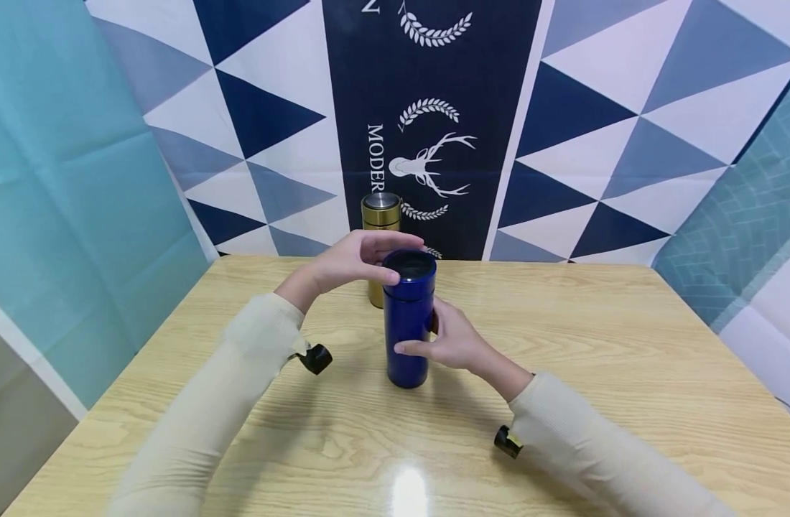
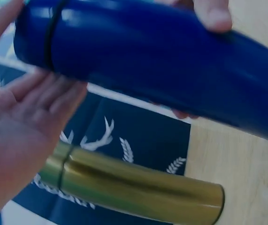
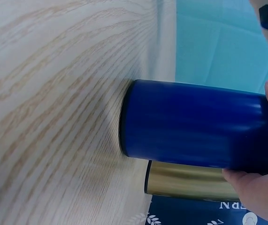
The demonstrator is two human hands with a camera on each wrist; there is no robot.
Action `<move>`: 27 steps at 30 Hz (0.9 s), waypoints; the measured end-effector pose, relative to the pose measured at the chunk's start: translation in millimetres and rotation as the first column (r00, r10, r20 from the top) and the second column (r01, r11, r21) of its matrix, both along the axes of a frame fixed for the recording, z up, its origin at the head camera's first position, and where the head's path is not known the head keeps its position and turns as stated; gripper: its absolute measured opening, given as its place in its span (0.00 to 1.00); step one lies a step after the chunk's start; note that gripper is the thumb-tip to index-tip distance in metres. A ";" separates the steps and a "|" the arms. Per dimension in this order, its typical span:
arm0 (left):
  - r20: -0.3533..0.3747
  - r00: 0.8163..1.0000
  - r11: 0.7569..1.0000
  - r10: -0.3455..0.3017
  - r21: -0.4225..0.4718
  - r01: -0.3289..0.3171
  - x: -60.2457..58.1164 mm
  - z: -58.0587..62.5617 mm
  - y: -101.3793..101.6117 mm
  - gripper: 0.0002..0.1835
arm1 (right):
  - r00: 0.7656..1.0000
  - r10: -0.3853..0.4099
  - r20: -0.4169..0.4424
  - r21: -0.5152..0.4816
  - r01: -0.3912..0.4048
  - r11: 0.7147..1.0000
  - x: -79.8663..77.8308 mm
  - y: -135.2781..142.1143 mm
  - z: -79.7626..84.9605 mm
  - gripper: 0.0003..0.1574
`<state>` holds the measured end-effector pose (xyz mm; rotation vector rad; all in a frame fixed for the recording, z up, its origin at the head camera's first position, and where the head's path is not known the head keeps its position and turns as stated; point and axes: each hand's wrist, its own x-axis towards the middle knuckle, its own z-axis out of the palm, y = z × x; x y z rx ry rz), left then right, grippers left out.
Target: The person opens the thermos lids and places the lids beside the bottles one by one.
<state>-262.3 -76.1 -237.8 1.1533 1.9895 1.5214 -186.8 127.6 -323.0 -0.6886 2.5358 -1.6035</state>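
Note:
A tall blue vacuum flask (image 1: 408, 323) with a dark-topped lid (image 1: 411, 269) stands upright on the table. My right hand (image 1: 456, 337) grips its body from the right, thumb across the front. The left hand (image 1: 346, 262) is up at the lid, thumb by the near side and fingers reaching along the far side. In the left wrist view, the fingers (image 2: 44, 96) look fairly straight, with the palm away from the flask. The right wrist view shows the flask's base (image 3: 129, 117) at the tabletop. Behind it stands a gold flask (image 1: 380, 215), partly hidden by the left hand and blue flask.
The wood-grain table (image 1: 602, 345) ends at a patterned backdrop (image 1: 434, 108) with triangles and a deer-head print. A light blue cloth (image 1: 65, 179) hangs along the left side. Small black cameras (image 1: 316, 358) sit at both wrists.

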 end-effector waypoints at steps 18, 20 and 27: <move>0.033 0.998 0.990 -0.056 0.133 0.051 2.9 -4.3 -2.8 0.42 | 1.000 -0.004 -0.019 0.005 0.004 1.000 -3.4 1.0 0.6 0.43; 0.028 0.999 0.991 -0.038 0.126 0.034 5.4 -3.1 -2.2 0.40 | 1.000 -0.006 -0.021 0.006 0.006 1.000 -3.6 1.4 1.0 0.43; 0.050 0.998 0.993 0.037 0.110 -0.043 11.8 -6.5 -2.7 0.35 | 1.000 0.001 -0.010 0.004 -0.001 1.000 -3.8 -0.4 -3.0 0.44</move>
